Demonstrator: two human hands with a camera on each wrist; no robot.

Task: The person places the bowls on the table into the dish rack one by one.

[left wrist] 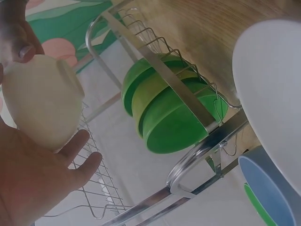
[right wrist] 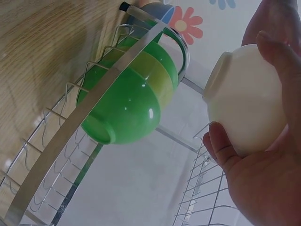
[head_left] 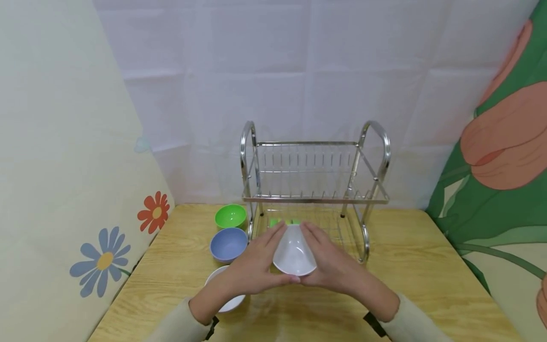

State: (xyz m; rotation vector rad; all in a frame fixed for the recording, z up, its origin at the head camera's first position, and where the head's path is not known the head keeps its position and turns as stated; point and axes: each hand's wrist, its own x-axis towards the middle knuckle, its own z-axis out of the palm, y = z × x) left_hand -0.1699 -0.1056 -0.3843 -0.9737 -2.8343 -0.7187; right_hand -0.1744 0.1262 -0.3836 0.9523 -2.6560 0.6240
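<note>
Both hands hold a white bowl (head_left: 295, 254) between them in front of the dish rack (head_left: 316, 200), its inside facing me in the head view. My left hand (head_left: 255, 266) grips its left side, and my right hand (head_left: 332, 267) grips the right, thumbs meeting at the near rim. From the left wrist view, the held bowl (left wrist: 44, 101) shows its outside and foot ring. Inside the rack's lower tier, green and yellow-green bowls (right wrist: 124, 106) stand tilted in a nested row; the hands mostly hide them in the head view.
Left of the rack, a green bowl (head_left: 231, 216), a blue bowl (head_left: 229, 244) and another white bowl (head_left: 232, 304) line up on the wooden table (head_left: 427, 285). The left forearm partly covers that white bowl. A white cloth (head_left: 273, 71) hangs behind the rack.
</note>
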